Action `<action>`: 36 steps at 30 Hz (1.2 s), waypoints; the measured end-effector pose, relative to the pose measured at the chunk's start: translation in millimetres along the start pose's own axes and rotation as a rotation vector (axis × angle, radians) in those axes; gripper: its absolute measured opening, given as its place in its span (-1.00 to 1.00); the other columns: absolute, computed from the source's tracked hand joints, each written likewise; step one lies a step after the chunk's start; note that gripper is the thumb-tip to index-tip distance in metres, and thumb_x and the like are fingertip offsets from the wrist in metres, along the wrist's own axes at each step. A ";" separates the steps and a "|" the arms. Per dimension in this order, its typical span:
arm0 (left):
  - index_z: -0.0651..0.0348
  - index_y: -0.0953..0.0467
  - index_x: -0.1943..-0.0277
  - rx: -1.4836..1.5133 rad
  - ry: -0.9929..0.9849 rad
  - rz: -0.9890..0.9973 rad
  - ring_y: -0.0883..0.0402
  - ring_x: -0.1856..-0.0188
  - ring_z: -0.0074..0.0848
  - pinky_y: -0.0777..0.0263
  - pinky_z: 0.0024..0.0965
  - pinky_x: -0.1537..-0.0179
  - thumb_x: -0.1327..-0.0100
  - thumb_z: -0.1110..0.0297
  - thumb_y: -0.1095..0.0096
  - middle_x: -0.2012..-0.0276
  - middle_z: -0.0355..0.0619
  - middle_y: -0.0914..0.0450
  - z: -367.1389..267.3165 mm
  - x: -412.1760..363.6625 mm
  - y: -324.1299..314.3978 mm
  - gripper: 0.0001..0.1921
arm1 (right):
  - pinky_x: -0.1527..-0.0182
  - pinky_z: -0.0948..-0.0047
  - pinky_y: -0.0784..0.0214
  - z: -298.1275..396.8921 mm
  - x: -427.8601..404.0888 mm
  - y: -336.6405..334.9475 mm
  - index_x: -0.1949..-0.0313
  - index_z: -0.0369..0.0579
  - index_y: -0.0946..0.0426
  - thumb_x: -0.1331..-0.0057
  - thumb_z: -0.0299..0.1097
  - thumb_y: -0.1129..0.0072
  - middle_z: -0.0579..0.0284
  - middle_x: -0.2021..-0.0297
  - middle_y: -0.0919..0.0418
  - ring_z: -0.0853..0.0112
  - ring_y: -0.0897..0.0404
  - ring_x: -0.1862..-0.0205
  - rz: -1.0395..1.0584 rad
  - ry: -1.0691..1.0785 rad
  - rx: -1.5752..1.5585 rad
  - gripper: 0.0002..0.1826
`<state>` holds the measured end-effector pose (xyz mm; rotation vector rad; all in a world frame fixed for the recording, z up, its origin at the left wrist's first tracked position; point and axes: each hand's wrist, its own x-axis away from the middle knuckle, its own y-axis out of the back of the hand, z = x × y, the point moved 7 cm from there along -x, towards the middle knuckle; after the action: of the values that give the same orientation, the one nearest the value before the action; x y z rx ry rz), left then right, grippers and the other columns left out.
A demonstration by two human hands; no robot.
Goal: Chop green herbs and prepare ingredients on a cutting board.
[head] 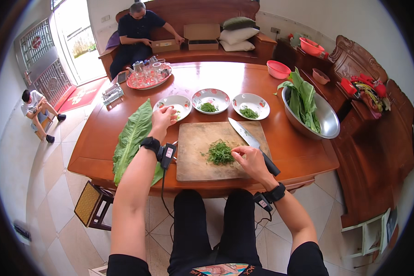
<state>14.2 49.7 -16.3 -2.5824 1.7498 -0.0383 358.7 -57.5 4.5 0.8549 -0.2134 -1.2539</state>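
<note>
Finely shredded green leaves (220, 152) lie in a heap on a wooden cutting board (193, 170). My right hand (250, 159) is at the heap's right edge, thumb and forefinger together; whether shreds are between them I cannot tell. Beside it a kitchen knife (243, 131) rests on the board, its black handle partly behind that hand. My left hand (163, 120) is over the rim of the left patterned dish (179, 100), which holds a few bits of green. The middle dish (210, 95) and right dish (251, 98) each hold a small pile of shreds. A large leaf (132, 138) lies under my left forearm.
At right stands a steel bowl (331, 119) of whole leaves, near a pink plastic basket (278, 70). A tray of glasses (148, 82) and a glass ashtray (112, 94) stand at back left. One person sits on the bench with cardboard boxes, another near the door.
</note>
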 end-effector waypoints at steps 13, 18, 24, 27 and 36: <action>0.25 -0.65 0.00 -0.165 -0.301 0.145 -0.56 0.46 -0.73 -0.43 -0.60 0.46 -0.41 0.35 -0.19 0.39 -0.21 -0.70 32.0 168.3 -94.7 -0.77 | -0.11 0.17 -0.38 6.8 -22.0 -35.4 0.16 -0.09 -0.66 -0.22 -0.27 -0.32 0.08 0.06 -0.62 0.10 -0.52 -0.05 0.029 0.140 0.197 -0.75; 0.26 -0.66 0.01 -0.206 -0.356 0.058 -0.57 0.49 -0.70 -0.45 -0.56 0.45 -0.40 0.35 -0.20 0.48 -0.21 -0.67 24.3 177.7 -90.4 -0.77 | -0.07 0.21 -0.40 10.9 -36.5 -15.4 0.26 -0.18 -0.66 -0.23 -0.34 -0.29 0.04 0.07 -0.63 0.11 -0.55 -0.01 -0.042 0.131 0.015 -0.82; 0.23 -0.62 -0.08 -0.199 -0.424 0.064 -0.62 0.41 -0.66 -0.48 -0.57 0.43 -0.40 0.35 -0.20 0.26 -0.14 -0.72 24.4 176.2 -87.9 -0.73 | 0.04 0.28 -0.46 38.4 -41.7 4.0 0.24 -0.30 -0.64 -0.27 -0.34 -0.26 0.02 0.14 -0.66 0.20 -0.64 0.13 -0.006 0.061 -0.136 -0.77; 0.22 -0.56 -0.17 -0.116 -0.397 0.114 -0.63 0.37 -0.65 -0.50 -0.58 0.40 -0.41 0.35 -0.19 0.14 -0.13 -0.72 22.1 177.5 -90.8 -0.68 | 0.07 0.30 -0.48 37.0 -40.6 1.9 0.21 -0.31 -0.64 -0.28 -0.34 -0.26 0.00 0.13 -0.66 0.24 -0.65 0.12 0.015 0.052 -0.150 -0.76; 0.29 -0.51 -0.21 0.050 -0.245 0.297 -0.70 0.30 -0.60 -0.55 -0.57 0.28 -0.41 0.38 -0.22 0.17 -0.08 -0.71 27.5 175.5 -95.9 -0.64 | 0.01 0.28 -0.46 31.9 -37.3 -28.2 0.17 -0.27 -0.66 -0.31 -0.36 -0.23 -0.03 0.09 -0.65 0.14 -0.63 0.08 0.071 0.079 -0.147 -0.77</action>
<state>169.1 -77.6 -39.3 -2.1573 1.9816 0.2261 306.8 -40.1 18.7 0.7620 -0.0861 -1.1524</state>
